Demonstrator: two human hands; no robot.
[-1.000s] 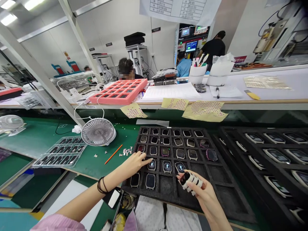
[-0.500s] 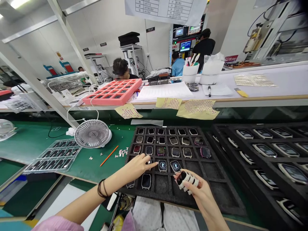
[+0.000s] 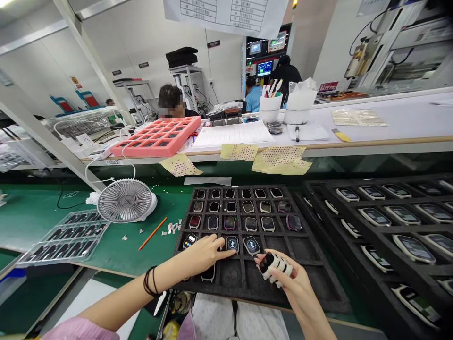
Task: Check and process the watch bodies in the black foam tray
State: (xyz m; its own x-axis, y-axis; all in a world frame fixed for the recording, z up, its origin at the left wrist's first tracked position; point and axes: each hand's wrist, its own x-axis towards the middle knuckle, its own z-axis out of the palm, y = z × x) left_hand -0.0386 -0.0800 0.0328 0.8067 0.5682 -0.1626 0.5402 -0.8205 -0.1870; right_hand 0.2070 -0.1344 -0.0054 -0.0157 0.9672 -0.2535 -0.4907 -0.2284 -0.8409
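A black foam tray (image 3: 231, 273) holds rows of smartwatches in square compartments. My left hand (image 3: 208, 252) reaches over it with the index finger stretched out, its tip at the lower edge of a lit smartwatch (image 3: 232, 244); nothing is held in this hand. Another lit smartwatch (image 3: 251, 245) sits just right of it, and a third lit one (image 3: 190, 241) lies left of my wrist. My right hand (image 3: 288, 278) is closed around a small stack of smartwatches (image 3: 273, 268) with pale cases, above the tray's front right. My left hand partly covers a watch (image 3: 208, 273) in the front row.
Stacked black trays with more watches (image 3: 403, 215) stand on the right. To the left are a white fan (image 3: 126, 200), an orange stick (image 3: 153, 233) and a clear plastic tray (image 3: 65, 236). A shelf behind carries a pink foam tray (image 3: 155, 137). Several people are beyond.
My left index finger has moved from beside the lit watch onto its lower edge. The view has turned slightly right. My right hand still holds the stack.
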